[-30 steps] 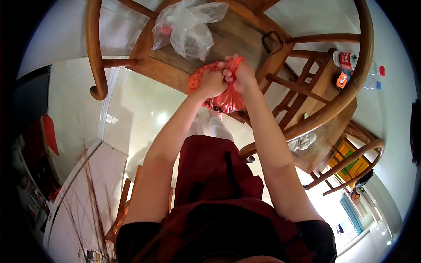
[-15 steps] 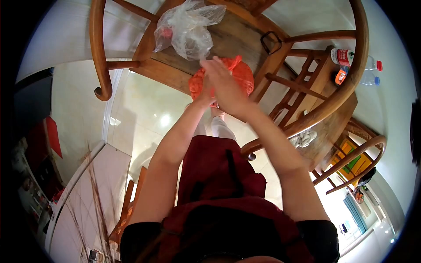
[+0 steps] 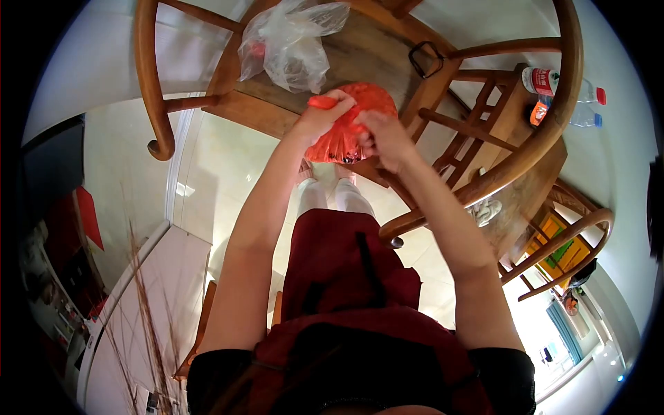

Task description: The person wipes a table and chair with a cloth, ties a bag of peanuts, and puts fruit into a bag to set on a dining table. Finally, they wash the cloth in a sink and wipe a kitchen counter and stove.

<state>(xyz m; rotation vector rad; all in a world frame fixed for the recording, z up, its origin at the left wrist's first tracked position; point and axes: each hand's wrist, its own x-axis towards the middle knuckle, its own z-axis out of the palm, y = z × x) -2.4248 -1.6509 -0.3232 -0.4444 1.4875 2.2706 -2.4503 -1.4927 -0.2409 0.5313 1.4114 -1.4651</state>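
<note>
A red plastic bag (image 3: 373,99) is between my two hands, in front of the wooden chair's seat. Its lower part bulges, and something dark shows through the thin film near the bottom; I cannot make out what it is. My left hand (image 3: 324,119) grips the bag's gathered top on the left, with a piece of red film sticking out past the thumb. On the right, my right hand (image 3: 387,138) has its fingers curled on the bag's other side, slightly blurred. A clear plastic bag (image 3: 294,52) lies on the seat just beyond, with something reddish inside.
The wooden armchair (image 3: 377,52) curves around the work area, its arm (image 3: 512,173) near my right forearm. A black strap-like loop (image 3: 425,60) lies at the seat's edge. Bottles (image 3: 543,81) and a pale cloth (image 3: 485,211) sit on a wooden table at right.
My hands were close together over the red bag; now they are apart, each holding part of it. The bag is lifted and pulled into view between them.
</note>
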